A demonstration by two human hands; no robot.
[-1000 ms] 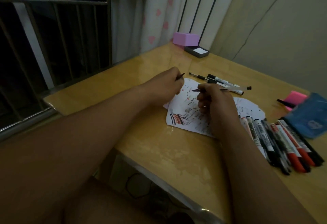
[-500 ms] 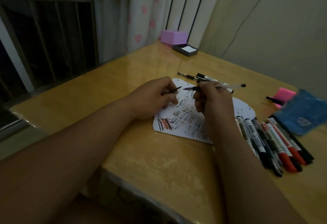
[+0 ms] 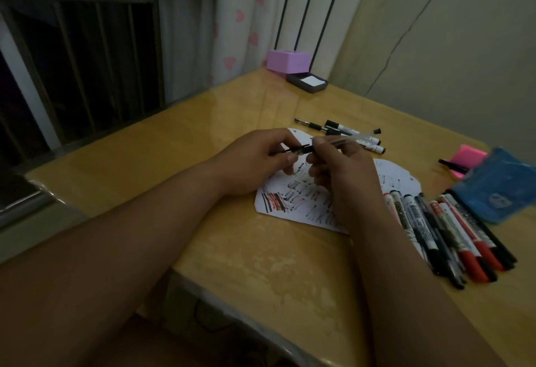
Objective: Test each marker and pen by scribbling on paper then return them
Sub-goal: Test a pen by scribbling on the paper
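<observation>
A black cap is pinched in the left hand above the scribbled paper; a clear pen is gripped in the right hand, its tip at the cap. Further right, markers are laid on the tabletop.

Middle of paper hidden under right hand & forearm. Part of cap covered by left hand; pen tip unseen. Labels on markers too blurry to read. Blue pouch cut off at right edge.
</observation>
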